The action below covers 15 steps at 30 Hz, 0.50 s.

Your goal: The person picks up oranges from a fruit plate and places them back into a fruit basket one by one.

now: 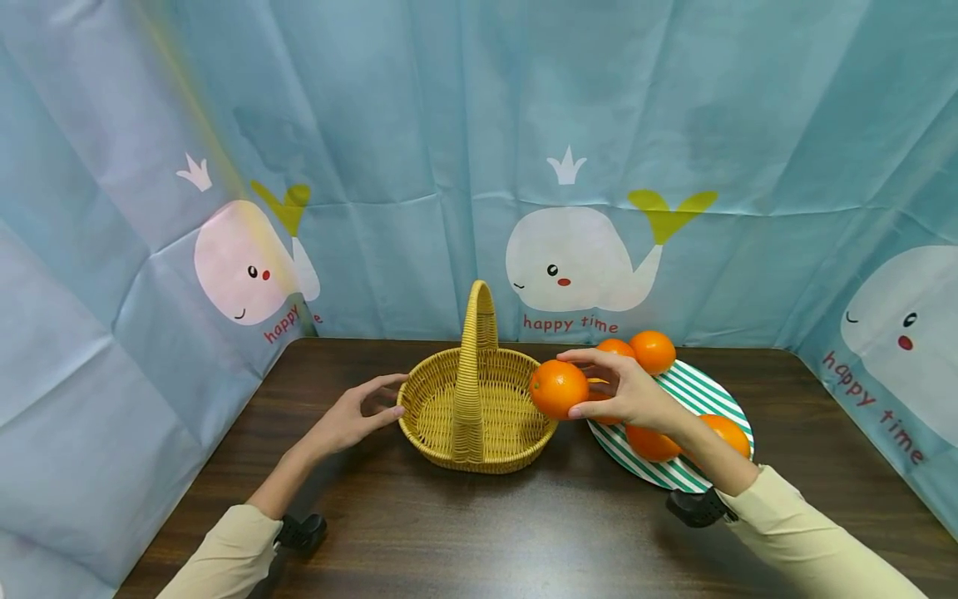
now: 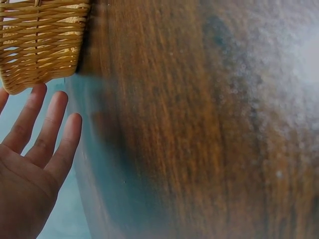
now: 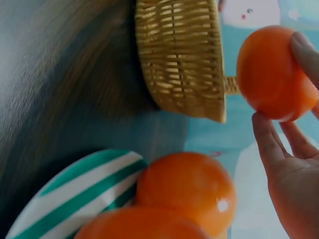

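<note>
My right hand [image 1: 624,391] grips an orange [image 1: 559,389] between thumb and fingers at the right rim of the yellow wicker basket [image 1: 479,462]. In the right wrist view this orange [image 3: 274,73] is held above the level of the basket rim [image 3: 222,107]. My left hand [image 1: 348,420] is at the basket's left side, fingers fairly straight, fingertips at the rim. The left wrist view shows those fingers [image 2: 65,144] extended beside the basket wall [image 2: 42,47]. Inside, the basket shows only its woven floor, partly hidden behind the arched handle [image 1: 469,374].
Right of the basket, a green-and-white striped plate [image 1: 703,387] bears several oranges [image 1: 653,353], partly hidden by my right forearm. A whale-print curtain [image 1: 479,166] hangs behind the dark wooden table [image 1: 479,532]. Both wrists wear black straps.
</note>
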Each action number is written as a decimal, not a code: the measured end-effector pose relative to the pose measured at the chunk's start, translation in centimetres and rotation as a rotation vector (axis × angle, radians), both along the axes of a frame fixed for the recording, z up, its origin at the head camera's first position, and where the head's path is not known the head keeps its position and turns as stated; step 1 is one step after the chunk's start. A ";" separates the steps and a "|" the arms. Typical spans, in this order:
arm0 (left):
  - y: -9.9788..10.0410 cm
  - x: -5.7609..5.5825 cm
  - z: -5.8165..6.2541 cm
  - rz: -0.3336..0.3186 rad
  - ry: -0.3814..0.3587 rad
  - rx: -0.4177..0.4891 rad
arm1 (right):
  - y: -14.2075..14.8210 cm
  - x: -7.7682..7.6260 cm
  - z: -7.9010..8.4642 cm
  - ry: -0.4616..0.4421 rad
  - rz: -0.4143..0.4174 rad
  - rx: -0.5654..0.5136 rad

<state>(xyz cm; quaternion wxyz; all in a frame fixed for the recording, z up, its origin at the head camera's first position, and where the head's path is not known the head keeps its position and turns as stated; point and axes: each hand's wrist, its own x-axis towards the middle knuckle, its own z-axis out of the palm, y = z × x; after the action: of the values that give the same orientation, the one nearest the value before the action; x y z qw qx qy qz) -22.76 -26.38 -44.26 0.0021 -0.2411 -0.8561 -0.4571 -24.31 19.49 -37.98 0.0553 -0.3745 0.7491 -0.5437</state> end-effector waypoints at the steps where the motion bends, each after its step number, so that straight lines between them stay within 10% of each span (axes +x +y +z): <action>1: 0.0 0.0 0.0 -0.004 0.002 0.003 | -0.2 0.0 -0.1 0.002 0.007 -0.001; 15: 0.0 0.1 0.1 0.006 -0.005 -0.016 | -3.2 -0.6 -1.0 -0.041 0.106 -0.023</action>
<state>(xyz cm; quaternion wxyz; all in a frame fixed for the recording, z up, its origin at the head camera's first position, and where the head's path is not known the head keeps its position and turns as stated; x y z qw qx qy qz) -22.67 -26.37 -44.19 -0.0007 -0.2375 -0.8604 -0.4509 -24.89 16.27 -39.02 0.0951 -0.4028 0.7207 -0.5561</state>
